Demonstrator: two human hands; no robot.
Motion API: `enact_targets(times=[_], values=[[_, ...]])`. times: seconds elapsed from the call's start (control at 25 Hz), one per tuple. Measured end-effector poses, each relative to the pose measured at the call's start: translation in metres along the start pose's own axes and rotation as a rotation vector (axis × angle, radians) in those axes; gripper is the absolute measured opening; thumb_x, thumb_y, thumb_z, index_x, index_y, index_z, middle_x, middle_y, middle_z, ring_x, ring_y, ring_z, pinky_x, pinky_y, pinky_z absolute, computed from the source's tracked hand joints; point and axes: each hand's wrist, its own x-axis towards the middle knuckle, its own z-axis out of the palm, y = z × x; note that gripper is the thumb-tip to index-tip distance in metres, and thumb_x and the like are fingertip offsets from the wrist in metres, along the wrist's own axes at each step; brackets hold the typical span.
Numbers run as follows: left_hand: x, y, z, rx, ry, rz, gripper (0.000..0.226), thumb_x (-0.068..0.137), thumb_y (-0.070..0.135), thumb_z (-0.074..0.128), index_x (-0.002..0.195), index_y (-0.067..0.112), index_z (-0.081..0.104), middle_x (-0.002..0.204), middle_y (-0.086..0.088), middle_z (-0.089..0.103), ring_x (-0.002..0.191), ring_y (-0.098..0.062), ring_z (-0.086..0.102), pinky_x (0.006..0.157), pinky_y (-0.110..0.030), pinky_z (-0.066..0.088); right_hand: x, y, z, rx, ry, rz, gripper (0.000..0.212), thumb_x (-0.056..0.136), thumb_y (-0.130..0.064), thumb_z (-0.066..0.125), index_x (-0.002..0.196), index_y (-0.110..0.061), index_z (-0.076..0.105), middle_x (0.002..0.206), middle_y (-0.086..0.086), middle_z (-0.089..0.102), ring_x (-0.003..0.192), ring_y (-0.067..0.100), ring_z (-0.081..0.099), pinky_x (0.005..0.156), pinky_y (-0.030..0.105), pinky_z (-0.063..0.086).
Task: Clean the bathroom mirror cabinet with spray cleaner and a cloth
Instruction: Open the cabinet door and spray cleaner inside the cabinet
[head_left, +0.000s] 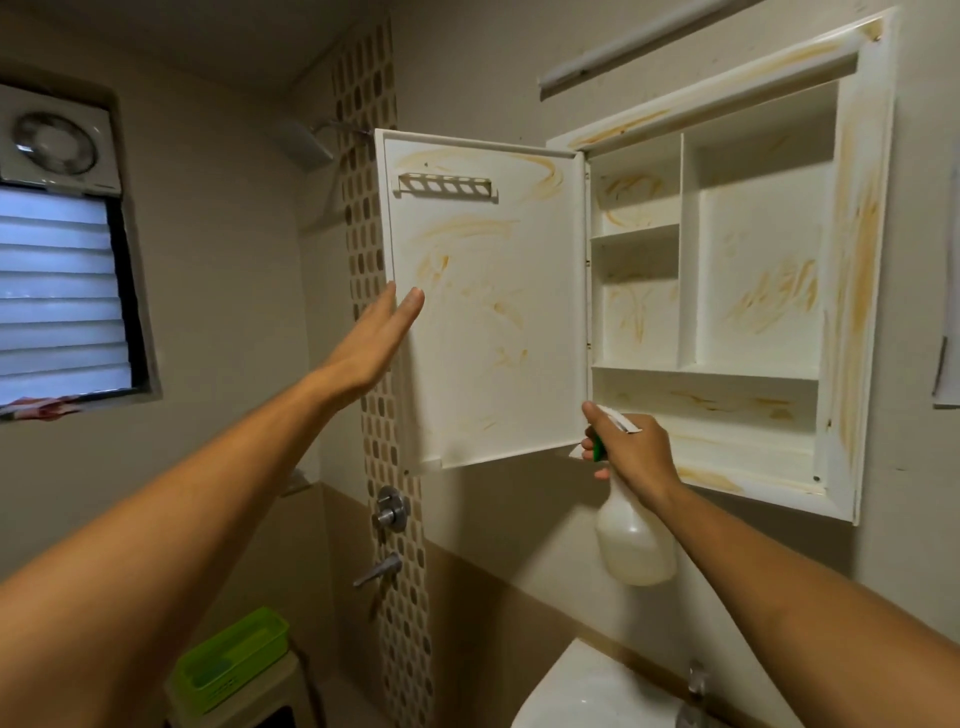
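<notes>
The white wall cabinet stands open, its empty shelves and frame streaked with orange-brown smears. Its door swings out to the left, inner face smeared too, with a small slotted rack near the top. My left hand is raised with straight fingers, fingertips at the door's left edge. My right hand grips the neck of a white spray bottle with a green trigger, its nozzle pointing left toward the door's lower right corner. No cloth is in view.
A white basin with a tap sits below the cabinet. Shower valves are mounted on a mosaic tile strip left of the door. A green basket rests on a stool at lower left. A louvred window and fan are at left.
</notes>
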Motion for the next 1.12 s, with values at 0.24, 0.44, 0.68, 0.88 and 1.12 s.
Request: enact_targets(times=[0.24, 0.44, 0.68, 0.88, 1.12], values=[[0.026, 0.002, 0.023, 0.686, 0.169, 0.239, 0.101, 0.094, 0.081, 0.025, 0.165, 0.012, 0.007, 0.172, -0.01, 0.001, 0.159, -0.026, -0.002, 0.128, -0.051, 0.002, 0.028, -0.032, -0.031, -0.038, 0.149, -0.063, 0.048, 0.091, -0.052, 0.07, 0.082, -0.005, 0.074, 0.07, 0.012, 0.072, 0.058, 0.025, 0.068, 0.054, 0.035, 0.059], [0.066, 0.019, 0.065, 1.012, 0.006, 0.428, 0.098, 0.096, 0.074, 0.032, 0.164, 0.01, 0.004, 0.172, -0.014, -0.003, 0.158, -0.031, -0.011, 0.127, -0.053, -0.004, 0.056, -0.093, -0.041, -0.087, 0.292, -0.237, 0.036, 0.092, -0.05, 0.069, 0.087, -0.015, 0.076, 0.075, 0.011, 0.074, 0.072, 0.025, 0.075, 0.057, 0.042, 0.064], [0.117, 0.04, 0.122, 1.041, -0.1, 0.575, 0.097, 0.095, 0.072, 0.037, 0.163, 0.008, 0.011, 0.171, -0.017, -0.001, 0.158, -0.034, -0.011, 0.126, -0.056, -0.007, 0.101, -0.168, -0.027, -0.359, 0.56, -0.371, 0.057, 0.087, -0.067, 0.061, 0.071, -0.014, 0.07, 0.063, 0.003, 0.07, 0.058, 0.022, 0.07, 0.053, 0.047, 0.061], [0.143, 0.043, 0.155, 1.016, -0.098, 0.648, 0.099, 0.094, 0.074, 0.038, 0.162, 0.006, 0.014, 0.171, -0.019, 0.002, 0.158, -0.036, -0.01, 0.124, -0.058, -0.012, 0.127, -0.194, 0.0, -0.524, 0.667, -0.406, 0.055, 0.091, -0.068, 0.057, 0.072, -0.017, 0.066, 0.067, 0.001, 0.068, 0.061, 0.02, 0.068, 0.059, 0.04, 0.059], [0.157, 0.032, 0.168, 1.02, -0.102, 0.67, 0.097, 0.096, 0.072, 0.04, 0.161, 0.002, 0.02, 0.17, -0.021, 0.003, 0.157, -0.039, -0.007, 0.125, -0.058, -0.011, 0.129, -0.181, -0.045, -0.479, 0.911, -0.252, 0.06, 0.086, -0.077, 0.055, 0.086, -0.019, 0.066, 0.078, 0.001, 0.071, 0.068, 0.022, 0.071, 0.062, 0.041, 0.063]])
